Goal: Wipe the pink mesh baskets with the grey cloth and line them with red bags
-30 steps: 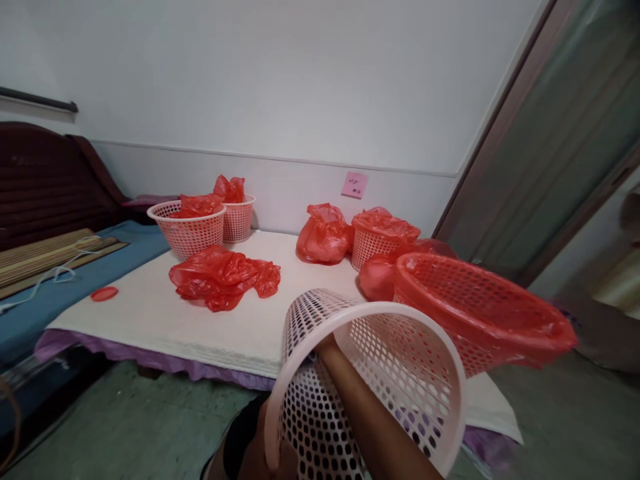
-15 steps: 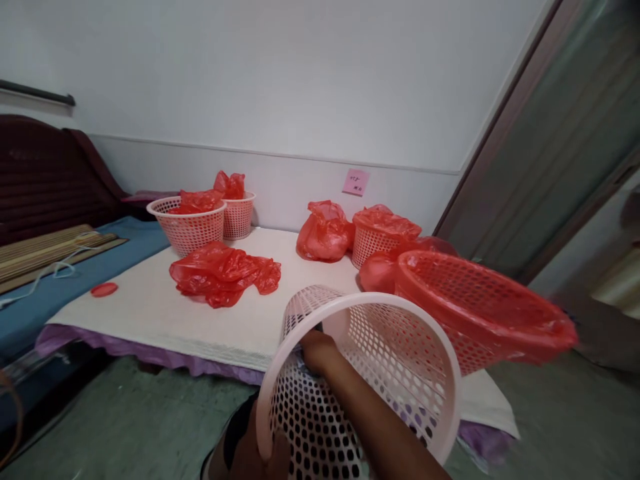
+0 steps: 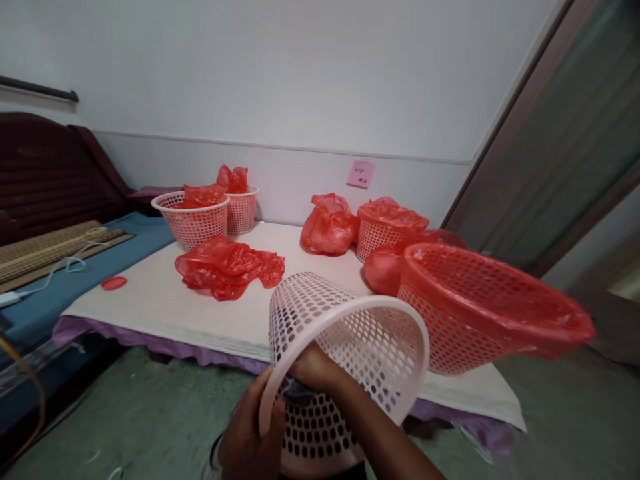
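Observation:
A pale pink perforated plastic basket [image 3: 320,303] is tipped on its side before me, its mouth toward me, above the table's front edge. My left hand [image 3: 253,423] is closed on the left part of its rim, thumb inside. Reaching in through the mouth, my right hand [image 3: 316,369] presses a dark grey-blue cloth [image 3: 299,392] against the inner wall near the rim. Its fingertips are partly hidden by the rim and wall. Close on the right stands a larger basket [image 3: 440,333] with a red plastic bag [image 3: 493,327] lining it and folded over its rim.
A crumpled red bag [image 3: 227,267] lies on the white-covered table [image 3: 150,310]. Two pink baskets [image 3: 197,223] holding red bags stand at back left. A bulging red bag [image 3: 327,230] and a covered basket [image 3: 377,240] sit by the wall. A red disc [image 3: 114,283] lies left.
The basket has turned and shifted slightly left. My right hand has moved with the cloth toward the rim on the left, and more of my left hand shows.

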The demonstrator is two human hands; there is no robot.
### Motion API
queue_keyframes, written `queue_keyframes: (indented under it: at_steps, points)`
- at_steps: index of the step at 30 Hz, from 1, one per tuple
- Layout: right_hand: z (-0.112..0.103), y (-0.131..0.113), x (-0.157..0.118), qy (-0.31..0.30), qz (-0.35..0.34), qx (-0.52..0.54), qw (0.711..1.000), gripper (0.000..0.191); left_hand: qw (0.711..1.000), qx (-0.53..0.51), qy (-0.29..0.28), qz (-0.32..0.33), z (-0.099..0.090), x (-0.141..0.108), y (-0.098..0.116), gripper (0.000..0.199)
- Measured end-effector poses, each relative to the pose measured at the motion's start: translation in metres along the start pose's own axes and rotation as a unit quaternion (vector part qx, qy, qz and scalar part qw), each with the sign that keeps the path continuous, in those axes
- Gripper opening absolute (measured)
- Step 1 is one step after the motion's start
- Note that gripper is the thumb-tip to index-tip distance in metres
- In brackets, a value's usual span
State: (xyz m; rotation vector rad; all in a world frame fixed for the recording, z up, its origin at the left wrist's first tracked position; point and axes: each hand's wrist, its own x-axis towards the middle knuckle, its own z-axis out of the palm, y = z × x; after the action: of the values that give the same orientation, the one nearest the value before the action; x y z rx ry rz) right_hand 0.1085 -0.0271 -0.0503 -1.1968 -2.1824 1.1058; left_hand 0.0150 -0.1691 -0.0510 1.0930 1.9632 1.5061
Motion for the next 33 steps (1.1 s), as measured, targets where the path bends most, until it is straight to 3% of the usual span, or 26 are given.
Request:
queue_keyframes:
  at_steps: [3, 7, 10, 14, 17, 20, 23, 26, 30, 33]
  points:
    - [-0.004, 0.004, -0.005, -0.041, 0.01, -0.085, 0.995, 0.048, 0.999, -0.031, -0.007, -0.02, -0.008, 0.008, 0.007, 0.044]
    - [-0.015, 0.017, 0.002, -0.037, 0.04, -0.173, 0.983, 0.035, 0.999, -0.05, -0.002, 0.015, -0.014, 0.017, 0.012, 0.043]
    - [-0.016, 0.015, 0.003, -0.032, 0.029, -0.163, 0.986, 0.031, 0.997, -0.078, 0.005, 0.02, -0.01, 0.022, 0.013, 0.044]
    - [-0.007, -0.02, -0.02, -0.056, -0.035, -0.069, 0.995, 0.022, 0.991, -0.126, 0.031, -0.04, -0.004, 0.027, 0.018, 0.049]
    - [-0.004, -0.056, -0.053, -0.025, -0.092, -0.006, 0.995, 0.011, 0.987, -0.141, 0.073, -0.038, -0.003, 0.032, 0.02, 0.047]
    - [-0.004, -0.074, -0.082, -0.027, -0.123, -0.038, 0.991, 0.013, 0.984, -0.145, 0.089, -0.043, -0.005, 0.036, 0.018, 0.044]
    - [-0.001, -0.065, -0.092, -0.088, -0.078, -0.216, 0.969, 0.028, 0.979, -0.169, 0.101, -0.043, -0.005, 0.038, 0.015, 0.04]
    - [-0.006, -0.042, -0.089, -0.106, 0.018, -0.388, 0.915, 0.031, 0.974, -0.199, 0.102, -0.03, -0.003, 0.039, 0.017, 0.038]
    - [-0.029, -0.025, -0.086, -0.049, 0.074, -0.443, 0.892, 0.034, 0.972, -0.214, 0.098, -0.02, -0.002, 0.041, 0.025, 0.035]
    - [-0.032, -0.029, -0.093, 0.007, 0.051, -0.42, 0.906, 0.028, 0.971, -0.215, 0.105, -0.011, -0.003, 0.045, 0.034, 0.033]
